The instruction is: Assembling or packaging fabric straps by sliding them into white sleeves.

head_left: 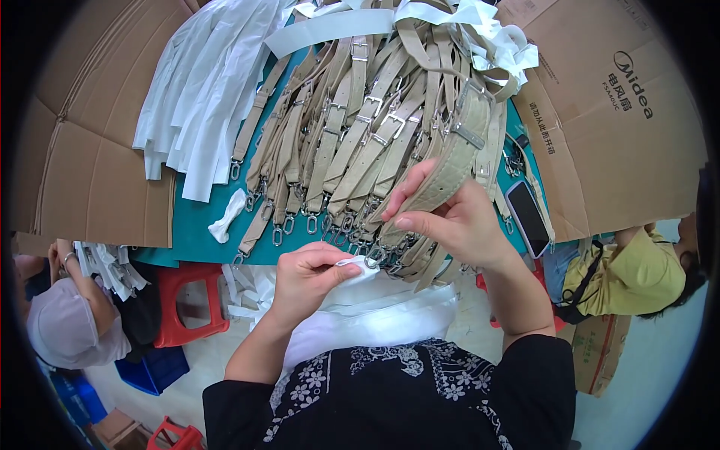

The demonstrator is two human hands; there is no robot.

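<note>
My right hand [472,229] grips a beige bag strap [439,184] between thumb and fingers. The strap arches up over the hand, with a metal buckle bar near its top. A metal snap hook [373,258] hangs at its lower end. Close beside that hook, my left hand [309,281] pinches a thin white strip [363,268], which looks like tissue or foam; whether it wraps the metal cannot be told. Beyond both hands lies a thick pile of similar beige straps [352,127], their buckles and hooks showing, on a green tabletop [196,232].
Long white sheets [210,82] lie at the left, near a small white twisted piece [226,215]. Cardboard walls [112,157] flank the table. A phone [528,217] rests at the right. White strips cover my lap. People sit left and right, near a red stool [191,300].
</note>
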